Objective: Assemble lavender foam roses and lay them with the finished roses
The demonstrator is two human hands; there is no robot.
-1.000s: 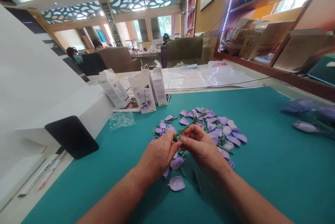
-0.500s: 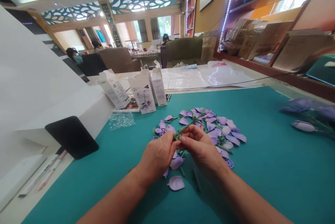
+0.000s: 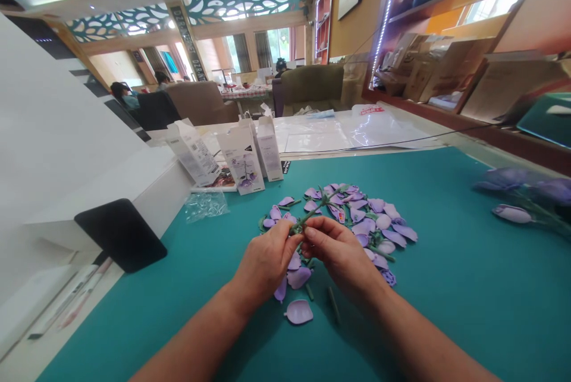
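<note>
A green plastic flower stem (image 3: 314, 212) slants up and away between my two hands, over a heap of loose pieces. My left hand (image 3: 266, 257) is closed around its lower end. The fingertips of my right hand (image 3: 341, 251) are pinched at the same end, close against the left thumb; what exactly they grip there is partly hidden. Purple petals (image 3: 363, 226) and green stem bits lie about and beneath the hands. Nearer to me are a single pale petal (image 3: 299, 312) and a short dark green rod (image 3: 333, 304).
Everything lies on a green mat (image 3: 468, 287). White boxes (image 3: 243, 162) and a clear plastic bag (image 3: 206, 206) stand at the back left, a black tablet-like panel (image 3: 120, 234) at left. Purple flowers (image 3: 513, 212) lie at far right. People sit in the background.
My right fingers have shifted slightly down and left along the stem, closer to my left thumb. The stem's upper part shows more now. The view has moved a little.
</note>
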